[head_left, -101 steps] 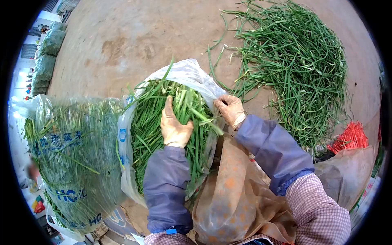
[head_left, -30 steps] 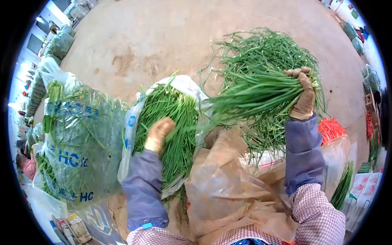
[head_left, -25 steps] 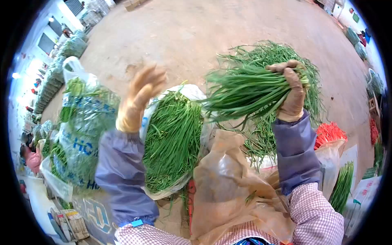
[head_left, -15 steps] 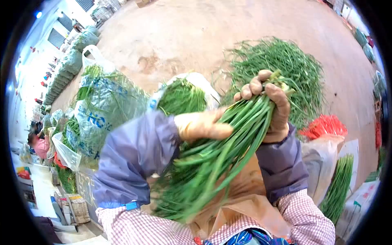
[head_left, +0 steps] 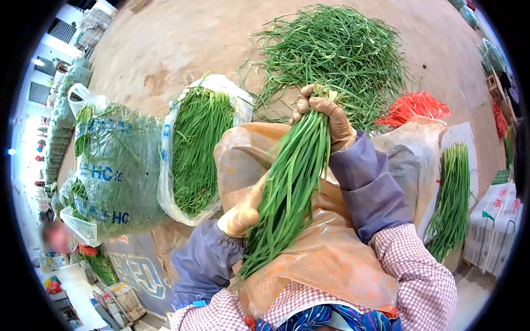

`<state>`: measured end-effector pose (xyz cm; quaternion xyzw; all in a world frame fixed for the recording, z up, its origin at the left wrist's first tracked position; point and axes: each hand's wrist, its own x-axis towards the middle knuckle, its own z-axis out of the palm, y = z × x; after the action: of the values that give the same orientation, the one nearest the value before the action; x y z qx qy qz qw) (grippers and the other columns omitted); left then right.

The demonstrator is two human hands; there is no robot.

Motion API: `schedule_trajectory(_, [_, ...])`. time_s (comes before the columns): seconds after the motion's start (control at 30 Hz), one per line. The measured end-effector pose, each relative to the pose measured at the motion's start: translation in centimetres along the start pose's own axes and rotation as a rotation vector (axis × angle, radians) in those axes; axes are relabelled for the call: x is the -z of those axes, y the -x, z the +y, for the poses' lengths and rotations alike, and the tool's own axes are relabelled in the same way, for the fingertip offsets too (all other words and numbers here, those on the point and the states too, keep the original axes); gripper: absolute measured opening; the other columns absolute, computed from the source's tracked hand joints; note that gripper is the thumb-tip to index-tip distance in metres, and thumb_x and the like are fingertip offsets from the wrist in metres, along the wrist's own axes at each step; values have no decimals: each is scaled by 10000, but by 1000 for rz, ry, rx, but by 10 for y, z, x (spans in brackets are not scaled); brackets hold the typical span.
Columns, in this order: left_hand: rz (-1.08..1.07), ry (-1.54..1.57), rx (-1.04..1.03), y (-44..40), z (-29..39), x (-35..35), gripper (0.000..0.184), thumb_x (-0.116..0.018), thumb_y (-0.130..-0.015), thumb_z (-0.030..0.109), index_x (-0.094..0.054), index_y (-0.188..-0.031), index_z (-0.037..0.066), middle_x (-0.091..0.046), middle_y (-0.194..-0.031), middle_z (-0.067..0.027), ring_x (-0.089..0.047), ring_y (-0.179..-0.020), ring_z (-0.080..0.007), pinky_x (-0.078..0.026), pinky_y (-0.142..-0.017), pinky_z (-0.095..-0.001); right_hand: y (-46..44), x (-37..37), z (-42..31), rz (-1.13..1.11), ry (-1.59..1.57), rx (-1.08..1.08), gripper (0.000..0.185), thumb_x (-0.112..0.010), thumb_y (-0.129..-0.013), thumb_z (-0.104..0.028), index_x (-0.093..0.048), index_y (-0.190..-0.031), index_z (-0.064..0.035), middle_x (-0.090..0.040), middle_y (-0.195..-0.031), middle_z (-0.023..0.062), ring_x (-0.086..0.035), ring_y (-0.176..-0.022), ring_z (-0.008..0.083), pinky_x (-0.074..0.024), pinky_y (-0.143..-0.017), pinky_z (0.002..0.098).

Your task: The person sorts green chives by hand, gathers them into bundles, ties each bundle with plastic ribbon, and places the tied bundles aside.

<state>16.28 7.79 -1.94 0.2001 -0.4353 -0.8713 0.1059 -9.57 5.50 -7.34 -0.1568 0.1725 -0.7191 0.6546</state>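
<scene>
My right hand (head_left: 330, 115), in a pale thin glove, is closed round the root end of a bunch of long green leaves that look like garlic chives (head_left: 292, 179). The pale cut ends stick out above its fingers, and the leaves hang down to the lower left over my apron (head_left: 331, 254). Against the left side of the leaves lies my left hand (head_left: 241, 215), also gloved. Its visible fingers are stretched upward along the bunch and partly hidden behind it.
Loose chives form a heap (head_left: 337, 52) on the floor ahead. To the left stand an open bag of chives (head_left: 200, 149) and a full plastic bag (head_left: 118, 165). On the right are red ties (head_left: 415, 108), a neat chive stack (head_left: 450, 201) and white crates (head_left: 491, 226).
My view has tilted down and turned to the right. My left hand has moved from across the upper leaves to their lower left side. The right hand keeps its grip on the root end.
</scene>
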Motion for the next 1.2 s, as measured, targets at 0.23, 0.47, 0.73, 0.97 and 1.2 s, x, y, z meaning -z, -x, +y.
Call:
schedule_trajectory(0.23, [144,-30,41,5,-12,-24,1048,-884,-675,193,-254,-1502,60,-498,-1351,-83,-496,-1229,-193,-414,-1037,-358,0,16,8,129,55,-25,312,-664,-875,-153,-555,-1156,-69,-650,-863,77,-666,-801,253,-587,-750,420])
schedule_trajectory(0.47, [251,-5,136,-12,-26,-28,751,-817,-755,73,-421,-1391,32,-603,-1185,-54,-572,-1046,-156,-484,-927,-325,2,32,21,234,-73,-177,329,-652,-924,-330,-626,-1090,-48,-704,-943,99,-711,-845,249,-617,-745,408])
schedule_trajectory(0.73, [470,-288,22,-32,-26,-23,654,-820,-782,126,-463,-1317,11,-630,-1167,-80,-592,-1060,-169,-490,-923,-326,49,-30,46,287,-168,-233,301,-689,-909,-244,-619,-1146,-71,-699,-974,74,-690,-835,209,-593,-771,366])
schedule_trajectory(0.97, [342,-270,111,-28,-30,-21,818,-860,-732,210,-405,-1384,17,-571,-1259,-89,-536,-1149,-211,-439,-994,-357,51,-52,49,327,-174,-30,255,-656,-924,-153,-601,-1157,-68,-678,-921,50,-672,-762,170,-584,-655,313])
schedule_trajectory(1.2, [482,48,314,-5,-19,-22,398,-750,-797,40,-577,-1155,5,-649,-1010,-76,-630,-862,-183,-516,-789,-319,55,-58,32,127,113,-79,433,-717,-886,-211,-561,-1263,-65,-650,-1062,46,-628,-992,161,-546,-806,339])
